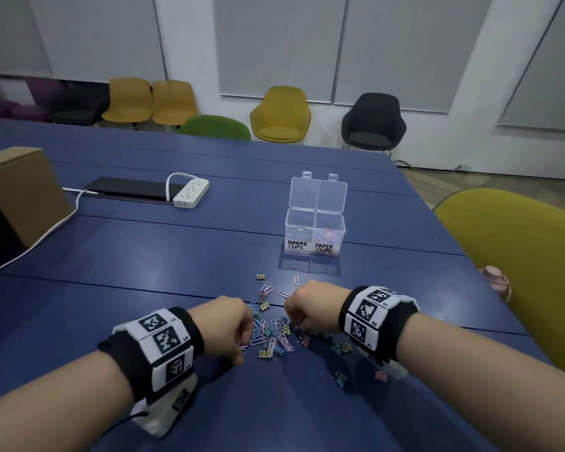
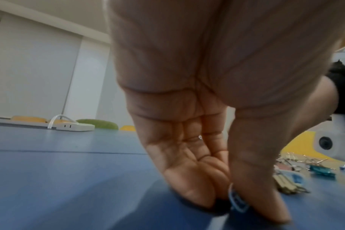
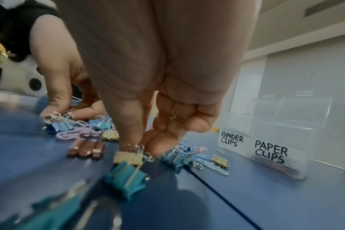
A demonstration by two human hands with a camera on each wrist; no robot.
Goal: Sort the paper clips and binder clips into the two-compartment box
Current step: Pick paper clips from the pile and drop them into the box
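A mixed pile of coloured paper clips and binder clips [image 1: 274,331] lies on the blue table [image 1: 144,321] between my hands. My left hand [image 2: 236,207] pinches a blue paper clip [image 2: 237,200] between thumb and fingertips, down at the table surface. My right hand [image 3: 142,151] pinches the wire handles of a yellow binder clip [image 3: 128,157] that rests against a teal one [image 3: 126,179]. The clear two-compartment box [image 1: 313,236] stands beyond the pile with both lids up, labelled BINDER CLIPS on the left and PAPER CLIPS on the right. Paper clips [image 1: 328,238] lie in the right compartment.
A white power strip [image 1: 191,192] and a black slab [image 1: 128,187] sit at the far left. A cardboard box [image 1: 20,194] stands at the left edge. An olive chair [image 1: 519,256] with a pink object [image 1: 494,277] is close on the right.
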